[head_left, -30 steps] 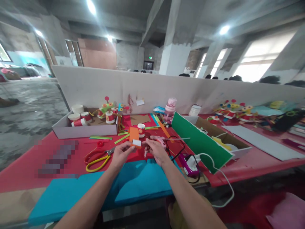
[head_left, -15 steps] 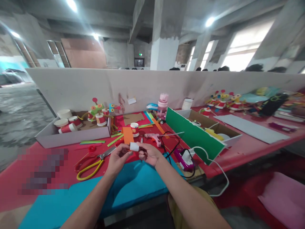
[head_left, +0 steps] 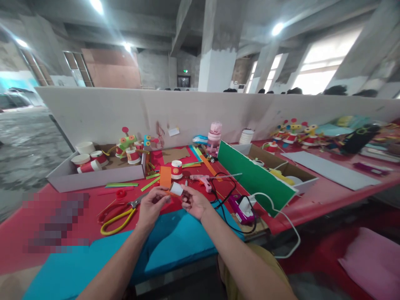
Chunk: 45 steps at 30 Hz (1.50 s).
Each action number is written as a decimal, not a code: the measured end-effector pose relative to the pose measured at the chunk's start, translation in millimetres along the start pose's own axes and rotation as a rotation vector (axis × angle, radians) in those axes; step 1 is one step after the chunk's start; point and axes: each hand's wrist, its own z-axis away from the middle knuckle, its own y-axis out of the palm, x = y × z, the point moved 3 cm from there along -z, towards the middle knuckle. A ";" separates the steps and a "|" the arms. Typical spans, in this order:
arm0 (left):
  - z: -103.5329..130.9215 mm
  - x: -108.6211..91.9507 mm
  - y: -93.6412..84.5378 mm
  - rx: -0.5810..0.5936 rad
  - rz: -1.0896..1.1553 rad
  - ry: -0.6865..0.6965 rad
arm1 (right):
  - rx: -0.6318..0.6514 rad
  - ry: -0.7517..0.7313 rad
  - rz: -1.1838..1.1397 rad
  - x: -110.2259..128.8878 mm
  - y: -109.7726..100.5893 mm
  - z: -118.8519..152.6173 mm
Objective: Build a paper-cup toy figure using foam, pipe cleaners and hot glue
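A small white paper cylinder (head_left: pixel 177 189) is held tilted between my two hands, above the red table. My right hand (head_left: pixel 195 203) pinches its right end between thumb and fingers. At the left end, the closed fingertips of my left hand (head_left: pixel 153 205) meet the cylinder, and a bit of orange shows there. Just beyond stand an orange paper piece (head_left: pixel 165 176) and a white cup with a red band (head_left: pixel 176 170). A pink glue gun (head_left: pixel 201 181) lies right of the cup. Scissors with red and yellow handles (head_left: pixel 120 218) lie beside my left hand.
An open box (head_left: pixel 93 179) at left holds cups and a green figure. A green-sided box (head_left: pixel 254 177) stands at right, near a purple power strip (head_left: pixel 242 209) with looping cables. Blue cloth (head_left: pixel 178 237) covers the front edge. A white partition (head_left: pixel 187 110) runs behind.
The white cylinder has tipped, its right end now lower. My left hand has shifted slightly left, and an orange edge now shows at its fingertips.
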 end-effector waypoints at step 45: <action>6.8 4.3 14.4 -0.083 0.409 -0.239 | 0.052 -0.230 0.242 -5.0 5.0 9.2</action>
